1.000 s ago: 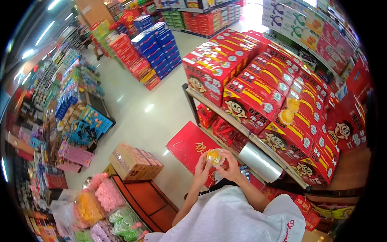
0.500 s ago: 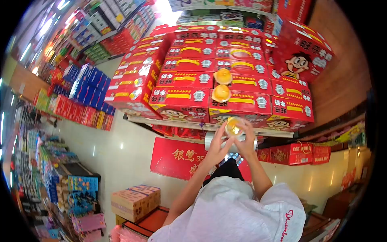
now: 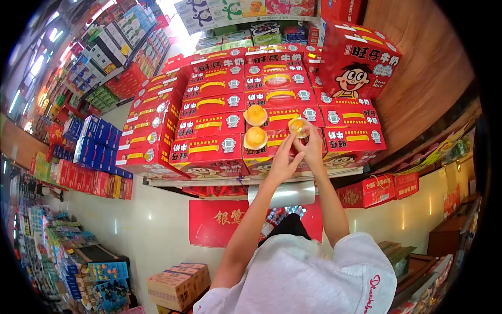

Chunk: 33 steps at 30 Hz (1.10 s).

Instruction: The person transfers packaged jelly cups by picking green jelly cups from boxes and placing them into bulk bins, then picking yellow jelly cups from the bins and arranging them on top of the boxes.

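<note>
Over the stacked red milk cartons (image 3: 209, 125), my right hand (image 3: 312, 148) grips a small round yellow-topped cup (image 3: 298, 127) by its near side. My left hand (image 3: 285, 158) is just below and left of the cup, its fingers apart; no object shows in it. Two similar yellow cups stand on a carton to the left, one (image 3: 255, 115) behind the other (image 3: 255, 137). The underside of the held cup is hidden, so whether it touches the carton I cannot tell.
A shelf edge (image 3: 251, 180) runs below the cartons, with a silvery roll (image 3: 281, 193) under it. One larger milk carton (image 3: 361, 63) stands at the back right. A cardboard box (image 3: 179, 286) sits on the lower left, and blue boxes (image 3: 99, 141) are stacked at the left.
The view has swung to face the cartons. My hands have moved forward from in front of my body to over the cartons, with the cup. My left hand has come off the cup.
</note>
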### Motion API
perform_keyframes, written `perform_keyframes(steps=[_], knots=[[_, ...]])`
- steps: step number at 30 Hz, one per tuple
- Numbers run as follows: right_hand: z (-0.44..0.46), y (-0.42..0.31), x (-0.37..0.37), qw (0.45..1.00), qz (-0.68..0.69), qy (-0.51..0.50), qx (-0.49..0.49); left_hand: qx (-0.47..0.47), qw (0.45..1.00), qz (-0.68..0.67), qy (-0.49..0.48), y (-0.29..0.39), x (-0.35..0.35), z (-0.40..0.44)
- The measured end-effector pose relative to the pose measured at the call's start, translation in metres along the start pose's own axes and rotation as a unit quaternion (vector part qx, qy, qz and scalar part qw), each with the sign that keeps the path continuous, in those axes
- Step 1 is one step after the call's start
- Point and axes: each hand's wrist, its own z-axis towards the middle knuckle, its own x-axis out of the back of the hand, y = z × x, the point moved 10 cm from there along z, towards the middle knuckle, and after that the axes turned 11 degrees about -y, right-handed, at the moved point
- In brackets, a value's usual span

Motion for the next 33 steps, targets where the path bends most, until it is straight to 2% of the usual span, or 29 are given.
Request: perform_keyframes(steps=[2,6,8,9,10,12,14,17,19,21,22,23,24,25,28,33], knots=[[0.0,-0.003,0.002,1.0,0.005,-0.007,-0.012,0.019,0.998,-0.051,-0.015,-0.001,-0.001,-0.001],[0.001,0.003,-0.006,0.998,0.027,-0.042,-0.042,-0.001,0.999,-0.051,-0.008,0.0,0.001,-0.012],[-0.002,-0.012,0.004,0.996,-0.088,0.021,0.027,-0.036,0.997,-0.071,0.013,0.009,0.005,-0.025],[-0.002,-0.005,0.001,0.998,-0.061,0.003,-0.007,-0.028,0.997,-0.061,0.026,0.001,0.005,-0.037],[-0.002,-0.008,-0.001,0.998,-0.061,-0.004,-0.003,-0.028,0.997,-0.062,0.034,0.0,0.006,-0.051],[-0.004,-0.02,0.002,0.997,-0.075,0.019,0.012,-0.004,0.999,0.023,0.032,-0.003,0.008,-0.083],[-0.012,-0.028,0.007,0.991,-0.118,0.057,0.024,0.01,0.997,-0.021,0.073,-0.017,0.014,-0.122],[-0.043,-0.028,0.011,0.985,-0.069,0.153,0.048,0.05,0.982,-0.092,0.159,-0.058,0.024,-0.19],[-0.074,-0.027,-0.008,0.984,-0.02,0.164,0.072,0.083,0.963,-0.118,0.229,-0.078,0.035,-0.236],[-0.108,-0.03,-0.053,0.99,0.107,0.071,0.054,0.12,0.949,-0.083,0.281,-0.082,0.046,-0.28],[-0.127,-0.048,-0.079,0.991,0.065,0.012,0.119,0.131,0.939,-0.095,0.303,-0.092,0.047,-0.303],[-0.147,-0.063,-0.107,0.995,0.03,-0.064,0.067,0.128,0.928,-0.096,0.337,-0.093,0.052,-0.323],[-0.167,-0.082,-0.133,0.981,0.13,-0.139,0.04,0.126,0.915,-0.099,0.369,-0.09,0.055,-0.342],[-0.193,-0.093,-0.163,0.964,0.159,-0.21,0.034,0.127,0.91,-0.097,0.383,-0.085,0.055,-0.359],[-0.244,-0.169,-0.214,0.875,0.205,-0.418,0.133,0.176,0.877,-0.129,0.429,-0.077,0.059,-0.414],[-0.321,-0.223,-0.252,0.768,0.217,-0.567,0.204,0.162,0.805,-0.1,0.562,-0.051,0.056,-0.515]])
